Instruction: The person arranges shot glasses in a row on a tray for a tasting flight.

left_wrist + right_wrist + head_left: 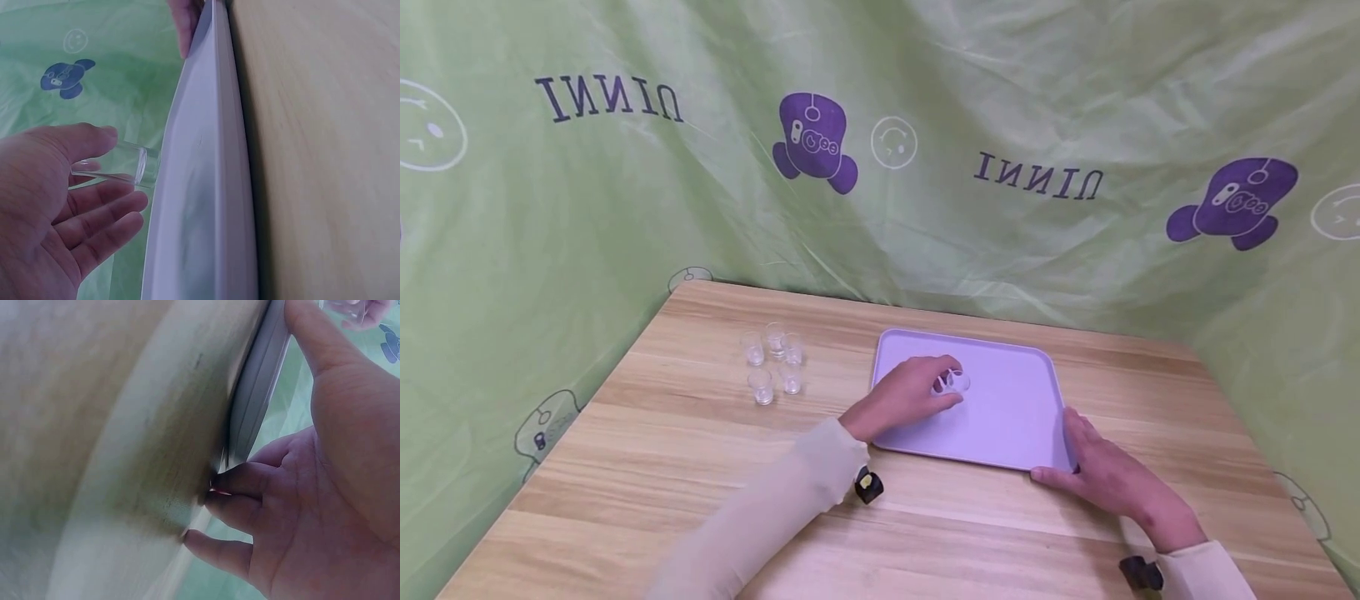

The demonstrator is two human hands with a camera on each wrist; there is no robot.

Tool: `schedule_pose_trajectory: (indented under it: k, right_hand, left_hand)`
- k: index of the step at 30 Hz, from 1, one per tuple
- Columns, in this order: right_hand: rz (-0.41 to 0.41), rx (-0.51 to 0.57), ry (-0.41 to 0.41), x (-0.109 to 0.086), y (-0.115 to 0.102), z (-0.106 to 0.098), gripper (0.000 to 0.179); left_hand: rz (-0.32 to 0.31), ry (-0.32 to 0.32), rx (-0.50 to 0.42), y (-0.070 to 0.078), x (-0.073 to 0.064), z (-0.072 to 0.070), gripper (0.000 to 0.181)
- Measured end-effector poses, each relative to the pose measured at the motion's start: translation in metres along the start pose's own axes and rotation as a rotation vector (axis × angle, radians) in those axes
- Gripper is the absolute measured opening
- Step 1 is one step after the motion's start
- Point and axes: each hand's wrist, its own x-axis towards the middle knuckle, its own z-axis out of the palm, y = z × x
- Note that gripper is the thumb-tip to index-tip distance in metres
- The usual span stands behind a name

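Left hand (913, 390) grips a small clear glass cup (957, 382), base toward the lavender rectangular tray (1003, 408) near its middle, while the relaxed right hand (1112, 477) touches the tray's near right corner.

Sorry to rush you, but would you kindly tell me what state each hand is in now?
Left hand: holding a glass between thumb and fingers.
Right hand: open, touching the tray at its near right corner.
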Motion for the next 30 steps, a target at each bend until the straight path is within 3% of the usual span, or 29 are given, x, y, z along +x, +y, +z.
schedule_pose_trajectory:
  k: [21, 30]
  right_hand:
    - [0.020, 0.016, -0.021, 0.000, 0.001, 0.000, 0.121]
    - [0.018, 0.023, -0.017, 0.002, 0.001, 0.001, 0.120]
  left_hand:
    - [0.011, -0.025, -0.001, 0.034, 0.051, 0.042, 0.035]
    - [0.001, -0.020, 0.022, 0.045, 0.064, 0.058, 0.036]
